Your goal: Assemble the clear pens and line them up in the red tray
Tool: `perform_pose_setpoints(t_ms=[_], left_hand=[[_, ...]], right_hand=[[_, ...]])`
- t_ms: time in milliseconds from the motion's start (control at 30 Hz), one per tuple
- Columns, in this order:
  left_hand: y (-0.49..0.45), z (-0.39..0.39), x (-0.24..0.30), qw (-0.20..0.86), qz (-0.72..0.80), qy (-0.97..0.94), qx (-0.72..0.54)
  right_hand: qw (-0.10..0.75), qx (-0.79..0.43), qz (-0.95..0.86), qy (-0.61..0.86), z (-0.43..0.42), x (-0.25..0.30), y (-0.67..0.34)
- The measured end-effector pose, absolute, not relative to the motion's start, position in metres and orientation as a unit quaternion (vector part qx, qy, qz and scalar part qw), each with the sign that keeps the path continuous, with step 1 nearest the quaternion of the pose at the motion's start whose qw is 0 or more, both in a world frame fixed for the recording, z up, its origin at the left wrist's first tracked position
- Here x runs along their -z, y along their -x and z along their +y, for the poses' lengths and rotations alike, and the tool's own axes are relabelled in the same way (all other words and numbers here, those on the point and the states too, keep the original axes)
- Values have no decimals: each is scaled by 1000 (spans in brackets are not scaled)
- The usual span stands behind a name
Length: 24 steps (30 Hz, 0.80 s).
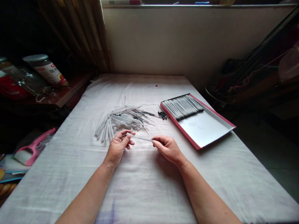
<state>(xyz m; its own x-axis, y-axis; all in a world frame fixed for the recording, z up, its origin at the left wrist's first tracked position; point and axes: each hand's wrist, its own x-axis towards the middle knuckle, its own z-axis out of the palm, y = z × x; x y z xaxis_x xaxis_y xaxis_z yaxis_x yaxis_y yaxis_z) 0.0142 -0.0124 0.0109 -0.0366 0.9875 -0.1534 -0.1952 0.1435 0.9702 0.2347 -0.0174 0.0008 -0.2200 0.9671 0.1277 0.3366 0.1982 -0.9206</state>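
Between my two hands stretches a slender, pale pen [143,138], lying nearly level just above the cloth. My left hand [118,147] pinches its left end between thumb and fingers, where a whitish clear tip shows. The thumb and forefinger of my right hand [169,147] are closed on the other end, which the fingers partly hide. Just beyond my left hand lies a loose heap of clear pen barrels [107,129]. Thin dark pen refills [140,115] lie across the heap's right side, with small black pen caps [162,115] beside them.
At the right, a shallow red-edged box [203,133] holds a row of black-ended pens [183,106] in its far part. A white cloth [144,193] covers the table. Pink-handled scissors [35,146] and a lidded jar [48,70] are on the left; a wall stands behind.
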Motion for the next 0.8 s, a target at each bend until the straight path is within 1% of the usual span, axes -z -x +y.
perform_pose_setpoints(t_ms=[400,633,800], left_hand=[[-22,-17,-12,556,511,-415,-507],[-21,-18,-7,493,558,-470,-474],[-15,-16,-10,522,565,-471,-431]], right_hand=[[384,-403,-672,489,-18,1,-229],[392,-375,-683,489,-19,0,-230],[361,-398,-695,478,-17,-2,-238]])
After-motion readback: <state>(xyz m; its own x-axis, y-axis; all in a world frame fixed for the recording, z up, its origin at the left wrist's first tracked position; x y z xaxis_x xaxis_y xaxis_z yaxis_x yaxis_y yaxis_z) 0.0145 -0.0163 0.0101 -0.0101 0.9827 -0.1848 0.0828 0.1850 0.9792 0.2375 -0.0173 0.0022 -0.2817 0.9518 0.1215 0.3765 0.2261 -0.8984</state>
